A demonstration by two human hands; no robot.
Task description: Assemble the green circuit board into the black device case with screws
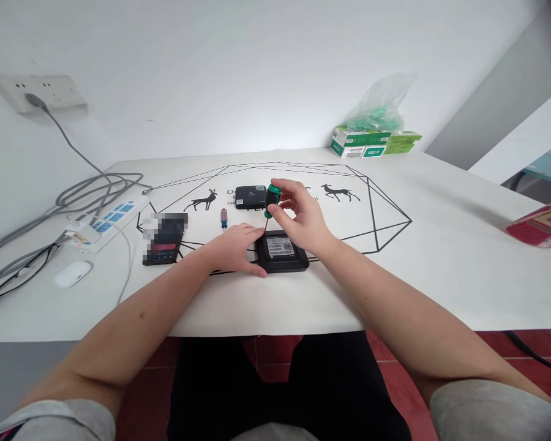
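A black square device (282, 264) with a white label lies near the table's front edge. My left hand (239, 248) rests at its left side, fingers apart, the thumb along the lower left edge. Above the device, my right hand (300, 214) grips a green and black screwdriver (272, 199) from the right. The screwdriver stands nearly upright, its shaft pointing down to the device's upper left corner; the tip is too small to make out. Behind them lies a second black box (250, 197). A smaller screwdriver (224, 218) with a red and blue handle is beyond my left hand.
On the left are a phone (166, 239), a power strip (119, 217) with grey cables, a white case (73, 274) and glasses (21, 275). Green and white boxes (360, 142) with a plastic bag stand at the back right. A red box (539, 225) is far right.
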